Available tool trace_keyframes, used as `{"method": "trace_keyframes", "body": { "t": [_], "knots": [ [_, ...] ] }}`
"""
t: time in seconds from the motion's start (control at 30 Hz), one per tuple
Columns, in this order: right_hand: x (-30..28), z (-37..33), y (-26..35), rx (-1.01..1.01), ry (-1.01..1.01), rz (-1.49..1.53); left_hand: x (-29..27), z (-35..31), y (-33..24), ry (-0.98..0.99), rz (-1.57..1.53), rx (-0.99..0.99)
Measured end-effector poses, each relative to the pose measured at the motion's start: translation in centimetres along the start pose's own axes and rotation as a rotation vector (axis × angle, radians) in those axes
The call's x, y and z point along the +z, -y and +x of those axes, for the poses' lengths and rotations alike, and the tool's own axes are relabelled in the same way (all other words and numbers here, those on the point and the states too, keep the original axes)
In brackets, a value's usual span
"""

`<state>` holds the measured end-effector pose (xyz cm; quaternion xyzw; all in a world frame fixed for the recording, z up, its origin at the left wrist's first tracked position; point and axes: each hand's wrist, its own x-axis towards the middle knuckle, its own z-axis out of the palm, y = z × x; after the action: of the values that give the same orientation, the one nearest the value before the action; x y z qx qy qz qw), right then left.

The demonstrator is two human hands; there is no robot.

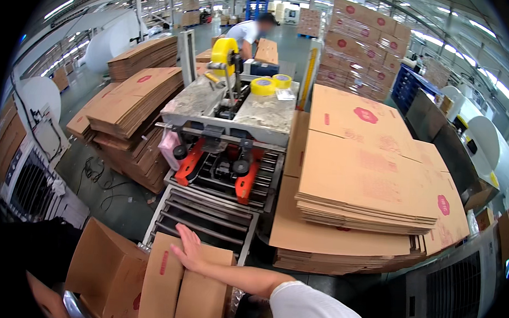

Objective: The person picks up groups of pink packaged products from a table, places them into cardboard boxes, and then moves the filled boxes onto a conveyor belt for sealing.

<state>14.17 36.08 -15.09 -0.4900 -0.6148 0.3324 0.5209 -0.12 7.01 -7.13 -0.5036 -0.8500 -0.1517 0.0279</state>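
My right hand (189,249) lies on the top of a brown cardboard box (204,291), its fingers spread near the far edge. This box has its top flaps folded down, with a seam running between them. It sits at the near end of a roller conveyor (205,211). My left hand is not in view. To the left, an open cardboard box (102,260) stands tilted beside the closed one. A bare forearm (48,298) by dark cloth shows at the lower left; its hand is out of sight, and whose it is I cannot tell.
Ahead is a tape sealing machine (228,108) with orange side guides and yellow tape rolls (263,87). Flat cartons (369,171) are piled to its right, more cartons (134,98) to its left. A person (249,35) bends over boxes beyond; wrapped boxes (358,49) stand behind.
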Motion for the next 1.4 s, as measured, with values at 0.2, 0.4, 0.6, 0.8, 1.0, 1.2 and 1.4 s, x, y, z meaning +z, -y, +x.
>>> {"method": "trace_keyframes", "body": {
  "t": [0.2, 0.4, 0.6, 0.8, 1.0, 1.2, 1.4],
  "knots": [
    [-1.0, 2.6, 6.1, 0.681, 0.753, 0.846, 1.6, -6.3, 10.9, 0.092, 0.01, -0.273],
    [-2.1, -4.6, -16.2, 0.901, 0.465, -0.204, 7.2, -11.7, 20.4, -0.054, -0.826, -0.741],
    [-8.1, 5.3, -1.3, 0.51, 0.765, 0.359, 10.9, -13.4, 18.5, 0.107, -1.419, -0.798],
    [-7.2, -2.2, 22.1, -0.265, 1.462, -0.17, 7.8, -10.7, 11.5, 0.152, -1.972, -0.754],
    [-1.5, -19.3, 14.6, -0.772, 1.863, -0.129, 0.9, -10.8, 8.5, 0.127, -1.636, -0.744],
    [-2.6, -4.2, 9.5, -0.771, 0.799, -0.707, 2.5, -14.3, 9.4, 0.199, -0.488, -0.792],
    [-4.2, 3.6, -1.0, 0.08, 1.003, -0.46, 3.6, -14.1, 11.8, 0.184, -0.707, -0.903]
  ]
}}
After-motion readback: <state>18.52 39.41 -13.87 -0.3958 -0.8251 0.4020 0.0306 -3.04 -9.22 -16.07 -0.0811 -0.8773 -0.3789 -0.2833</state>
